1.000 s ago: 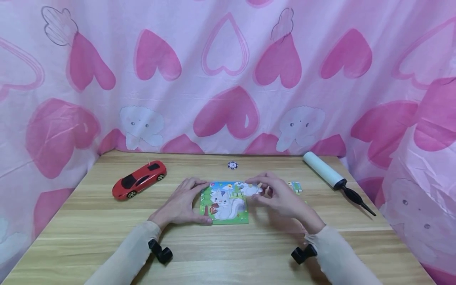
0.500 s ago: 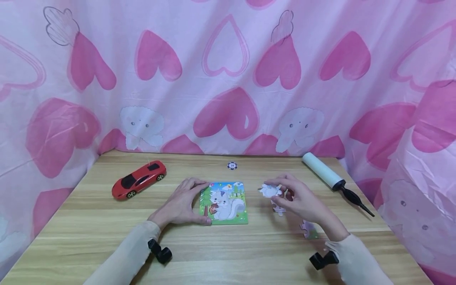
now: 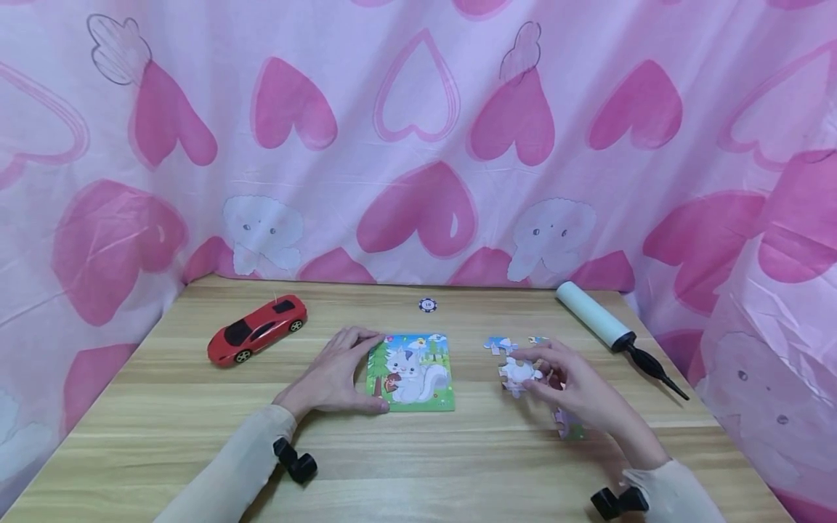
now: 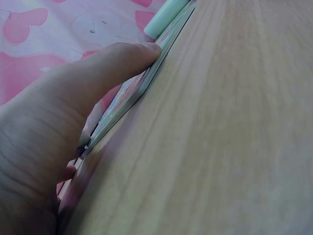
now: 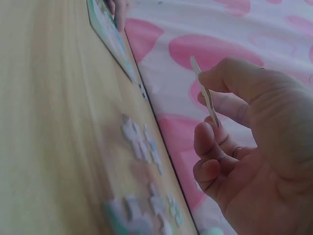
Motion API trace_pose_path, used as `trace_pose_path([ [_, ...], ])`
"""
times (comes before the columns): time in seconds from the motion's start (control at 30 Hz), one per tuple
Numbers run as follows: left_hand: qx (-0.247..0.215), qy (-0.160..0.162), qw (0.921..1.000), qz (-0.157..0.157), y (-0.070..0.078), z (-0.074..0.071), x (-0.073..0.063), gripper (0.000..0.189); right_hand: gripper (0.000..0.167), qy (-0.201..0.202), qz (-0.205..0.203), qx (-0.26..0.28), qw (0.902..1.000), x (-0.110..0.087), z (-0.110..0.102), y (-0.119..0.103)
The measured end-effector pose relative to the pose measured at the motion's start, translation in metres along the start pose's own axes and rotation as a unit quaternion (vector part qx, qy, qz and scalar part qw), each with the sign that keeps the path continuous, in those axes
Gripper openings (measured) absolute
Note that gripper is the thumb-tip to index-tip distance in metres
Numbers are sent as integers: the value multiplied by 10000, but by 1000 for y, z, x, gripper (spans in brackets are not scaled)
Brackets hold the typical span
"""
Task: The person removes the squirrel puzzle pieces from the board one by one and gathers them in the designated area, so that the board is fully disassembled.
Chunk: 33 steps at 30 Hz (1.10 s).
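A small square board with a picture of a white squirrel lies flat on the table. My left hand rests at its left side, thumb and fingers spread along it. In the left wrist view the thumb presses on the board's edge. To the right, my right hand pinches a white jigsaw puzzle piece between thumb and fingertips. The right wrist view shows this piece edge-on, raised above the table. Loose puzzle pieces lie below it, partly hidden by the hand in the head view.
A red toy car stands at the back left. Near the back edge lies a poker chip. A pale blue hand pump with a black handle lies at the right. Behind the table hangs a pink heart-patterned curtain.
My right hand has drawn back from the board's upper right to over the loose pieces, carrying the white puzzle piece with it. My left hand has stayed on the board.
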<state>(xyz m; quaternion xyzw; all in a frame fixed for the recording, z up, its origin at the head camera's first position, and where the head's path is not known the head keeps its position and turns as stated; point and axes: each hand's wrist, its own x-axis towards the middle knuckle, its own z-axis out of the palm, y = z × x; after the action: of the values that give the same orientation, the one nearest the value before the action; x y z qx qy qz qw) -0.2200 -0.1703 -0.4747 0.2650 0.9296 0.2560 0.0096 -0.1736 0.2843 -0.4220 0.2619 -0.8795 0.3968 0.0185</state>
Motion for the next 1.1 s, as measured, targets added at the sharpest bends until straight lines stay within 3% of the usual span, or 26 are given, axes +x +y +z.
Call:
trace_pose_path([
  [0.3, -35, 36, 9999, -133, 0, 1, 0, 133, 47, -334, 458, -13, 9984, -22, 0, 9],
  [0.67, -138, 8, 9998, -108, 0, -1, 0, 126, 43, -446, 332, 114, 9984, -26, 4, 14],
  [1.1, -135, 5, 9998, -115, -3, -1, 2, 128, 42, -1047, 333, 369, 9933, -27, 5, 12],
])
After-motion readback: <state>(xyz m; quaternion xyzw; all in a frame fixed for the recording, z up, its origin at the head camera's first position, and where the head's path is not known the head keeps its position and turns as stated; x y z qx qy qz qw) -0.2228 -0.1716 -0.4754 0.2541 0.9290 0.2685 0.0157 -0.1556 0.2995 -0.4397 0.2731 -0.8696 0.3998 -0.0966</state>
